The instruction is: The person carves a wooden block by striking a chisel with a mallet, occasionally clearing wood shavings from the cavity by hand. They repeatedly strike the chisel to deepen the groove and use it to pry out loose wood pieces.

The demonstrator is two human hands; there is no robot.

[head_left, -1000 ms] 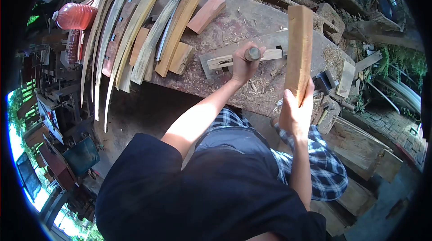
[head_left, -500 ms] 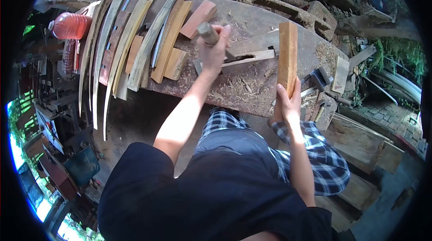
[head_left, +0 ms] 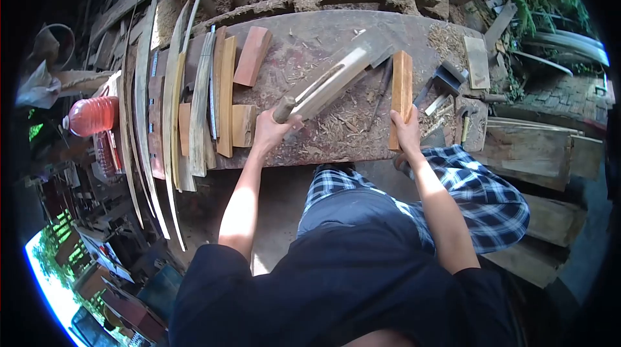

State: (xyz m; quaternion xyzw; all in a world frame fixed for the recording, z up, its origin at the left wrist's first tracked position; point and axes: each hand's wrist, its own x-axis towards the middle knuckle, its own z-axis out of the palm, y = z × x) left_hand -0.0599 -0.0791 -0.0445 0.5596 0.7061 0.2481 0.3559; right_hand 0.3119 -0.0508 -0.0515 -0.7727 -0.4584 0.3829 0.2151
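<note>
For control, a wooden bar (head_left: 402, 81)'s near half is being gripped by the right hand (head_left: 406, 131), a round handle (head_left: 283, 111), seemingly, by the left hand (head_left: 267, 132).

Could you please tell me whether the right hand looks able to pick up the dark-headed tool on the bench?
Probably not as things stand: the right hand grips a wooden block. The dark-headed tool lies close by, uncovered, so a freed hand likely could.
</note>
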